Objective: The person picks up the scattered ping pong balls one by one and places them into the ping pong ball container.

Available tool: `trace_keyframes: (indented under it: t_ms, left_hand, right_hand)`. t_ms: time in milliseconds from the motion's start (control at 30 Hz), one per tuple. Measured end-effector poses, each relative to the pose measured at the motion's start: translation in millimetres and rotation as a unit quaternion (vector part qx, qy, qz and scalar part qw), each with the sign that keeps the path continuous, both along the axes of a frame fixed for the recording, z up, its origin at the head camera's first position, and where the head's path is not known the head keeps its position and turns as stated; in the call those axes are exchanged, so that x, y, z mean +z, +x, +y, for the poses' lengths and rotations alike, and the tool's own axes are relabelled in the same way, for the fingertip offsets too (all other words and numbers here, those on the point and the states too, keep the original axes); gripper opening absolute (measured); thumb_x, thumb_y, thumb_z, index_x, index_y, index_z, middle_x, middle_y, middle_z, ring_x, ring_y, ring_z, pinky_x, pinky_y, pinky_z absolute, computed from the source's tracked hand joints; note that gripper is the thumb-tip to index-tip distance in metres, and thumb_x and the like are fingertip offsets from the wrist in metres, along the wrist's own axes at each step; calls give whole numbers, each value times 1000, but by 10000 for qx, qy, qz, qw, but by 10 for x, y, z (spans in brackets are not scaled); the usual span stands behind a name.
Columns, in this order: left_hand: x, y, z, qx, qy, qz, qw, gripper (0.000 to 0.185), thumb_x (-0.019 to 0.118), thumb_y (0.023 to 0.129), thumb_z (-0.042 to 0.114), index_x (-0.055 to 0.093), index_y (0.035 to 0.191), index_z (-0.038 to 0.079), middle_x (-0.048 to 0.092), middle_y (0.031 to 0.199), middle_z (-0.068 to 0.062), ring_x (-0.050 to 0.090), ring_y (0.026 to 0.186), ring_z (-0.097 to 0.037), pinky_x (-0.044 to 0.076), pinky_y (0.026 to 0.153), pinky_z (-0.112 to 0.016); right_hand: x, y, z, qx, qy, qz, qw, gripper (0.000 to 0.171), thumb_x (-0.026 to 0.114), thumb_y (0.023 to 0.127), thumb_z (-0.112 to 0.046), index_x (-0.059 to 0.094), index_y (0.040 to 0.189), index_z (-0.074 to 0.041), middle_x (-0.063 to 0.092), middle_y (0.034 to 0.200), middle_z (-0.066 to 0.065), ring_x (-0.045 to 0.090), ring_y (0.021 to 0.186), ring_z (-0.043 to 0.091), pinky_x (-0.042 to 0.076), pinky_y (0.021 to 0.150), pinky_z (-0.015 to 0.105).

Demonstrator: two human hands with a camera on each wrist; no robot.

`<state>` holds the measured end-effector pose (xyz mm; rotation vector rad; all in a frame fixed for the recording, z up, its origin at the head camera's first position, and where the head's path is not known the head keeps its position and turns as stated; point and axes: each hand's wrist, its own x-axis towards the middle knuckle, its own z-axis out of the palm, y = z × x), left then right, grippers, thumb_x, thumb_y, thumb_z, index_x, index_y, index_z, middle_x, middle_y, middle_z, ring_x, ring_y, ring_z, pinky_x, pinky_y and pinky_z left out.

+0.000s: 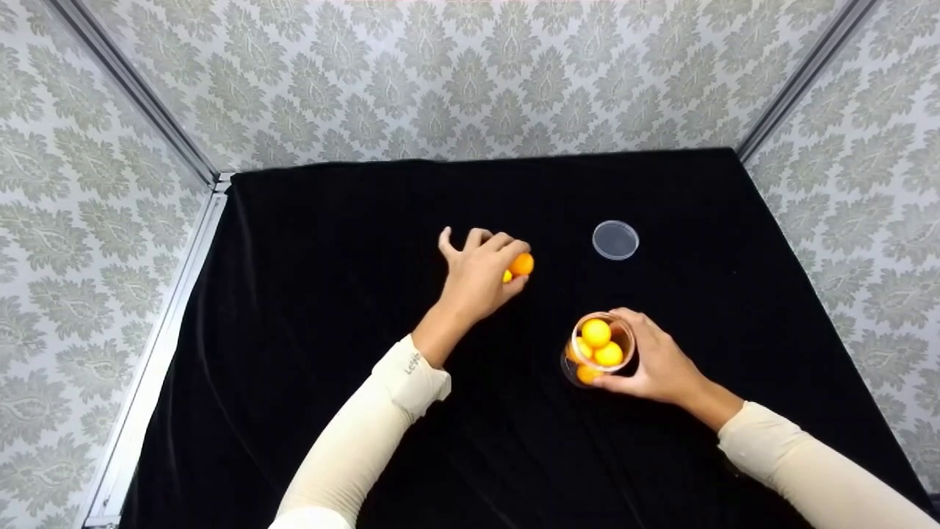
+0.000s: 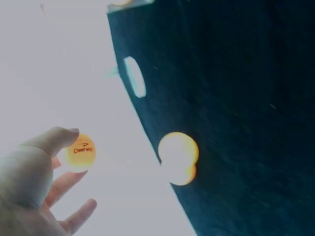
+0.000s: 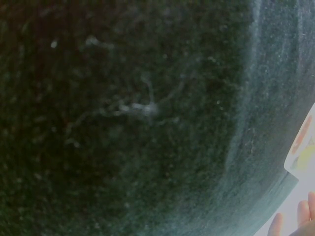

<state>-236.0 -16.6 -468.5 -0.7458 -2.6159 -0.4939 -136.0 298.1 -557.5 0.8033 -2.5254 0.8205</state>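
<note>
Near the middle of the head view, the person's left hand (image 1: pixel 481 275) curls its fingertips round an orange table-tennis ball (image 1: pixel 522 264) on the black cloth (image 1: pixel 330 294); a second ball (image 1: pixel 507 275) peeks out under the same hand. The left wrist view shows the ball (image 2: pixel 80 152) pinched between thumb and forefinger, its printed logo facing the camera. Lower right of centre, the right hand (image 1: pixel 657 364) wraps round a clear plastic jar (image 1: pixel 598 349) standing upright and open, with several orange balls (image 1: pixel 595 333) inside. The jar's clear lid (image 1: pixel 615 239) lies flat on the cloth, well apart from the jar, toward the upper right. The right wrist view shows mostly dark cloth and only fingertips at its lower right corner.

The ball looks very light, hard-shelled and smooth, so it would likely roll or skip away from a loose touch; a gentle fingertip pinch across its widest part seems the surest hold. The jar appears light and rigid, best steadied round its wall.
</note>
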Motion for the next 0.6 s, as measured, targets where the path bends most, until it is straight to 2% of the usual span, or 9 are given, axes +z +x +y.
trace_keyframes:
  t_ms: [200,333,600]
  left_hand:
    - [192,163,151,-257,-40,-265,9993,34,77,87,41,69,118,30,70,118,9,56,118,-25,17,108,-78]
    - [276,278,241,-422,-126,-264,9987,36,76,87,44,69,120,30,69,120,10,56,119,-23,18,109,-77]
    - [336,515,426,-784,-228,-20,9967,37,76,86,45,70,119,31,69,119,10,56,116,-20,21,107,-76]
  right_hand:
    - [-3,0,-2,45,-53,-23,10000,105,97,58,-49,51,142,-6,63,127,9,64,114,24,37,107,12]
    - [-7,-2,1,66,-82,-27,9999,105,98,58,-48,51,143,-7,63,128,8,65,114,24,38,107,12]
    - [1,-7,-8,104,-74,19,9999,105,98,58,-47,51,142,-4,62,130,8,65,115,24,39,106,13]
